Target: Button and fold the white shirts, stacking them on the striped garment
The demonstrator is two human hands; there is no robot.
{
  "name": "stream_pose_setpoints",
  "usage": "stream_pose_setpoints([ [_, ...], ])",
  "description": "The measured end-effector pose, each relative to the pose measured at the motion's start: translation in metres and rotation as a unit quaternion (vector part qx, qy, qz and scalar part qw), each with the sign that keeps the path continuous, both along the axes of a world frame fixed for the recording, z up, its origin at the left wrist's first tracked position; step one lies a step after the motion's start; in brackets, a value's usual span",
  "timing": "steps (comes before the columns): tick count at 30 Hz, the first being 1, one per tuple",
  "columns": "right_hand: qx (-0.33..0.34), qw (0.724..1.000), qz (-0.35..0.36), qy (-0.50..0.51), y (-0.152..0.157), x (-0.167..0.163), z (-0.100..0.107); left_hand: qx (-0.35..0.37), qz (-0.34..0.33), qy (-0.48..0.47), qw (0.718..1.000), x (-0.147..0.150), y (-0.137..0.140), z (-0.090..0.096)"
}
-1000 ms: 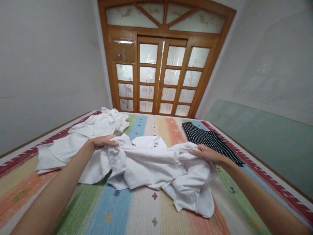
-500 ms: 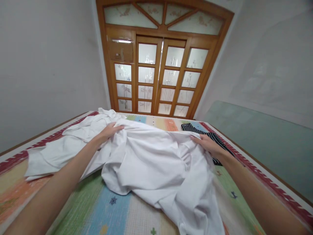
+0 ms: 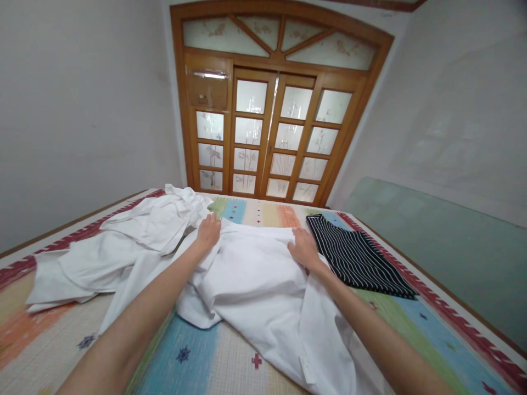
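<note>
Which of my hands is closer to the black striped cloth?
Right. Your right hand is just left of the black striped cloth, at the white garment; your left hand is farther left, across that garment.

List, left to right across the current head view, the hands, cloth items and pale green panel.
Crumpled white cloth pile, bare left hand, bare right hand, flat black-and-white striped cloth, pale green panel. The spread white cloth garment spans both hands' places, so I leave it out.
</note>
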State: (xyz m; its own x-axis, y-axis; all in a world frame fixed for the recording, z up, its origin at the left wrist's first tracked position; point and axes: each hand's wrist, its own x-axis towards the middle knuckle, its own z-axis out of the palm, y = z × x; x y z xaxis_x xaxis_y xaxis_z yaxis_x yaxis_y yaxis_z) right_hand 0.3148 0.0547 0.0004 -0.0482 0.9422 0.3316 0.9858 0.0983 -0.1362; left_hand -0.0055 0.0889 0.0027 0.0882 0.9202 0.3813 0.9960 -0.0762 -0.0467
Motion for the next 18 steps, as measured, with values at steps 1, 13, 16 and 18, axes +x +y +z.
stream_pose_setpoints([
  [1,-0.007,0.999,0.038,0.005,0.002,-0.006,-0.003,-0.011,0.01,-0.005,1.0,-0.001,0.001,-0.003],
  [13,-0.147,0.986,0.085,-0.002,0.052,-0.076,-0.035,0.007,0.041,-0.069,0.997,0.009,0.005,-0.045],
  [16,-0.152,0.987,0.05,0.003,0.059,-0.059,-0.046,0.055,0.068,-0.124,0.988,0.006,0.005,-0.05],
  [18,-0.157,0.987,0.026,0.005,0.061,-0.049,-0.047,0.071,0.07,-0.154,0.983,0.005,0.005,-0.05],
])
